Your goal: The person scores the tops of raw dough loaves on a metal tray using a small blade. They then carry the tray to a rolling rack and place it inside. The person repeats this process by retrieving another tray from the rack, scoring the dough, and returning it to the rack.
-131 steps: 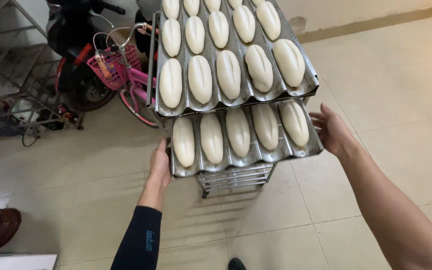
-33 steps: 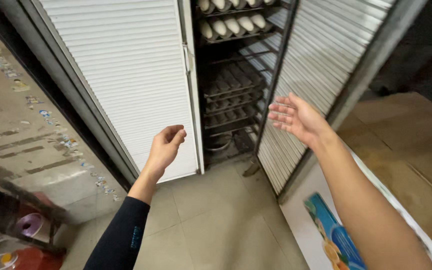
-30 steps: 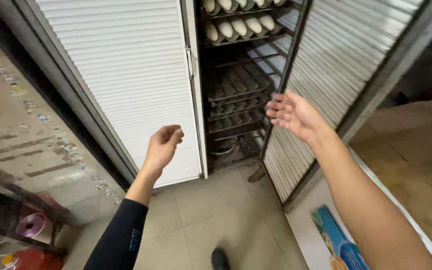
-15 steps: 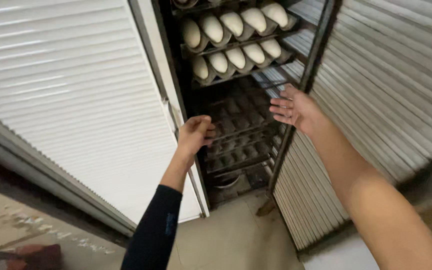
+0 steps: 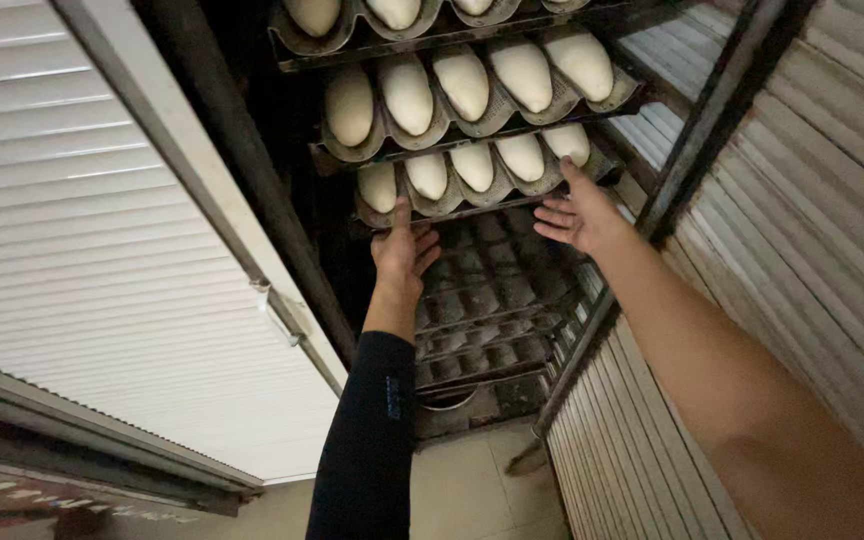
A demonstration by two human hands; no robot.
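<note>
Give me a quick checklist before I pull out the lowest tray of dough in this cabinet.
1. Left hand on the lowest loaded tray, front edge: ok.
2. Right hand at the tray's right corner: ok; firm grip: cannot tell.
3. Dough pieces seated in their grooves: ok.
4. Cabinet door swung clear: ok.
5. Tray above leaves clearance: cannot tell.

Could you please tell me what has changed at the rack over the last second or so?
Both hands rose from open air to the lowest loaded tray: the left hand now touches its front edge, the right hand its right corner. The dough pieces, the trays above and the open doors stayed put.
</note>
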